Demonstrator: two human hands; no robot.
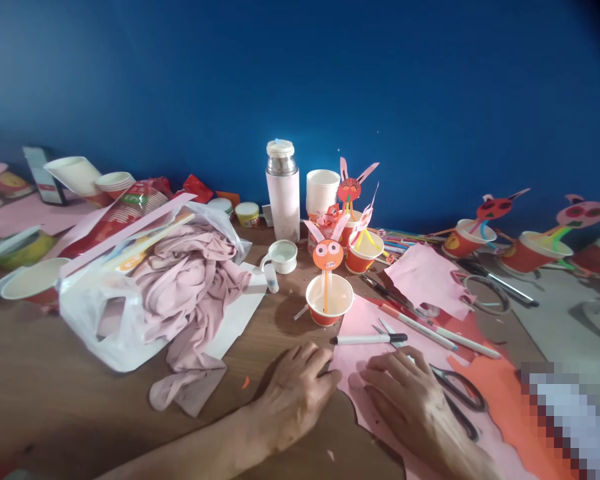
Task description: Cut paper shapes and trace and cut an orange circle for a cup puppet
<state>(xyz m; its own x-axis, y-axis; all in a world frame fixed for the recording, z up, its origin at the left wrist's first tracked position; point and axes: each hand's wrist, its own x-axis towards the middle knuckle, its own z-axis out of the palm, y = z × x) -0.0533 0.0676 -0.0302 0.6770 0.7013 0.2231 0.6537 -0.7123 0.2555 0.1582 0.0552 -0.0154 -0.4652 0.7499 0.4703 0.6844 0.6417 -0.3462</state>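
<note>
My left hand (300, 387) rests palm down on the wooden table at the edge of a pink paper sheet (347, 373), its fingers loosely bent and nothing visible in them. On that sheet lies my right hand (405, 393), fingers stretched out and holding nothing. Black-handled scissors (463, 390) are beside and partly under it. A white marker with a black cap (367, 339) lies just beyond both hands. Behind it stands a red paper cup (325, 317), with an orange paper face (328, 255) with pink ears rising from it on an orange strip.
Similar cup figures stand behind and to the right, near pink paper scraps (425, 280) and orange paper (500, 393). A white thermos (284, 203), its cup lid (283, 256) and stacked paper cups (323, 190) are at the back. Crumpled pink cloth (193, 300) and a plastic bag (100, 333) lie left.
</note>
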